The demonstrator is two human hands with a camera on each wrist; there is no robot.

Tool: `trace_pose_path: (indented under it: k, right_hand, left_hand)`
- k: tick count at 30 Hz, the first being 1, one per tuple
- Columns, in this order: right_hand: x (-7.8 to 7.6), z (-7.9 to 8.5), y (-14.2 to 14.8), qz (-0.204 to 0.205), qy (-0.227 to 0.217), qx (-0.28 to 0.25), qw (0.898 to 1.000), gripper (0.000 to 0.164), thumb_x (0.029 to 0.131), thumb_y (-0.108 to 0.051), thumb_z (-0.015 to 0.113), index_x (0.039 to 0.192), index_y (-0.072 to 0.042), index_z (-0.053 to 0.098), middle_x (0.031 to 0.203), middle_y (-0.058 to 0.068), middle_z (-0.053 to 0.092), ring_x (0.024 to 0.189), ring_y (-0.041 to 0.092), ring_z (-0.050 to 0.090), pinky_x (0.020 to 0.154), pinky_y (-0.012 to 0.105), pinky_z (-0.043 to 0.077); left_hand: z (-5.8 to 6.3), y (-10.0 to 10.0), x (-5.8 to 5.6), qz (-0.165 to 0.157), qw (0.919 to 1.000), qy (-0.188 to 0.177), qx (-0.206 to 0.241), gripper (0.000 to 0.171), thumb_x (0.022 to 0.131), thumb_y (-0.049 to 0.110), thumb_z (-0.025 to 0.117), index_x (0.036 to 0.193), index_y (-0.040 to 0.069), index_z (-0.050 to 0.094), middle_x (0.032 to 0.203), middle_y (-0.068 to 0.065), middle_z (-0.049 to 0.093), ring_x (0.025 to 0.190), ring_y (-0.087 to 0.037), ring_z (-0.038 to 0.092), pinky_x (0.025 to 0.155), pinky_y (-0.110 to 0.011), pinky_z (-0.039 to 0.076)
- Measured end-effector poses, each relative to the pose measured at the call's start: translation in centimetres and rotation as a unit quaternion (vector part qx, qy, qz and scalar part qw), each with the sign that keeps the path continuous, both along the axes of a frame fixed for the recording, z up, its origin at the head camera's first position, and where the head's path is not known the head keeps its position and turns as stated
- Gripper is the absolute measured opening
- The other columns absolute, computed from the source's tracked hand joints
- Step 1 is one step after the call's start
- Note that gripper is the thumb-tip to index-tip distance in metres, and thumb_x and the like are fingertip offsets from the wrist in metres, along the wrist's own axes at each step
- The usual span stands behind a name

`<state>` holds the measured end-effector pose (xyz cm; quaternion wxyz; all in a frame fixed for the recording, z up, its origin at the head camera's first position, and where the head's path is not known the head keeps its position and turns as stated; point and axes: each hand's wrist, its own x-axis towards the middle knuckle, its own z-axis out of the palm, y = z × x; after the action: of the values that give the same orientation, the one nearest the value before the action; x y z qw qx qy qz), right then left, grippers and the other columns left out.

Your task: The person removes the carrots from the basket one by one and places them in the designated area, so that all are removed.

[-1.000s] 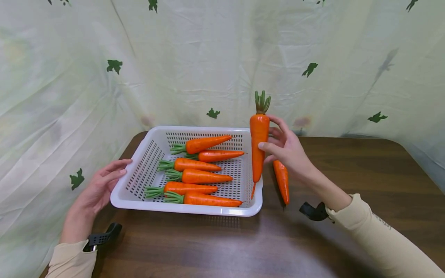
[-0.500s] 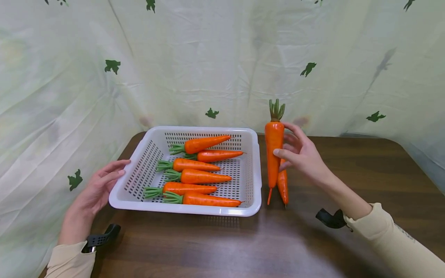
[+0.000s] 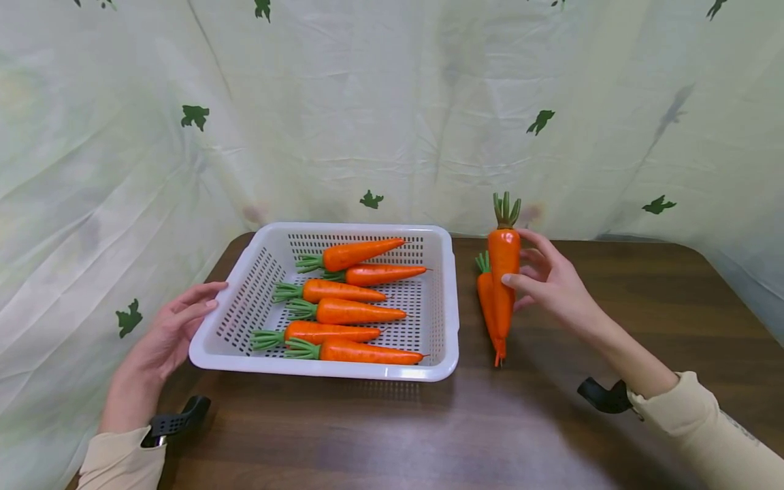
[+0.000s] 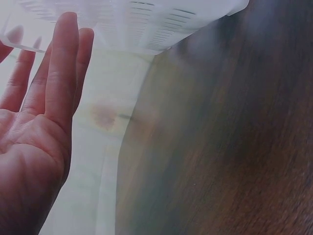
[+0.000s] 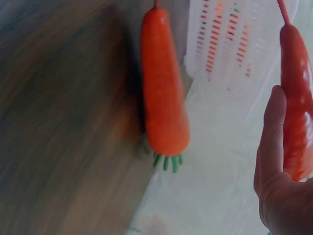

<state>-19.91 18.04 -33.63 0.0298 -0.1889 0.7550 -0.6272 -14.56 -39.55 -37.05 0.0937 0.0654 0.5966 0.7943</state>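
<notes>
My right hand [image 3: 548, 282] pinches a large orange carrot [image 3: 504, 262] between thumb and fingers, green stalks up and tip down. In the head view it overlaps a second carrot [image 3: 485, 299], which lies on the table right of a white slotted plastic basket [image 3: 450, 306]. The right wrist view shows the lying carrot [image 5: 164, 83] and the held one [image 5: 297, 107] apart. My left hand [image 3: 168, 333] touches the basket's left rim with its fingertips. Its fingers [image 4: 62, 68] look straight in the left wrist view, reaching up to the basket wall [image 4: 122, 29].
Several carrots [image 3: 361, 311] lie crosswise in the basket, stalks to the left. Under everything is a dark brown wooden table [image 3: 343, 435]. A pale curtain [image 3: 318, 116] with green leaf shapes hangs behind the table and along its left side.
My right hand has carried the held carrot rightward and down, from over the basket's right rim to over the lying carrot. The left hand stays at the basket rim.
</notes>
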Motion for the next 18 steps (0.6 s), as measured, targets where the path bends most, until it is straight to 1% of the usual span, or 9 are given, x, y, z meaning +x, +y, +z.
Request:
trace_pose_path:
  k: [6, 12, 18]
  right_hand:
    - [-0.1, -0.5, 1.2, -0.004, -0.015, 0.015, 1.000, 0.068, 0.095, -0.008, 0.064, 0.152, -0.017, 0.028, 0.133, 0.022, 0.049, 0.096, 0.021, 0.067, 0.065, 0.047, 0.060]
    - [-0.1, -1.1, 2.2, -0.012, -0.023, 0.031, 0.999, 0.070, 0.095, -0.009, 0.065, 0.153, -0.014, 0.026, 0.136, 0.025, 0.047, 0.098, 0.018, 0.066, 0.065, 0.047, 0.060]
    - [-0.1, -1.7, 3.0, -0.028, -0.019, 0.060, 0.998, 0.069, 0.094, -0.009, 0.066, 0.151, -0.012, 0.028, 0.133, 0.027, 0.049, 0.091, 0.017, 0.068, 0.063, 0.049, 0.059]
  left_hand:
    - [-0.1, -0.1, 0.0, -0.002, 1.0000, -0.002, 0.003, 0.040, 0.105, 0.004, 0.039, 0.132, 0.021, 0.062, 0.129, 0.000, 0.058, 0.110, -0.021, 0.064, 0.085, -0.054, 0.051]
    - [-0.1, -0.1, 0.0, 0.002, 1.0000, -0.005, 0.004, 0.040, 0.104, 0.004, 0.039, 0.132, 0.022, 0.062, 0.129, 0.000, 0.058, 0.109, -0.021, 0.064, 0.085, -0.053, 0.051]
    - [-0.1, -0.1, 0.0, 0.000, 1.0000, 0.000, 0.001, 0.040, 0.105, 0.004, 0.038, 0.132, 0.022, 0.061, 0.129, 0.000, 0.058, 0.110, -0.021, 0.064, 0.085, -0.053, 0.051]
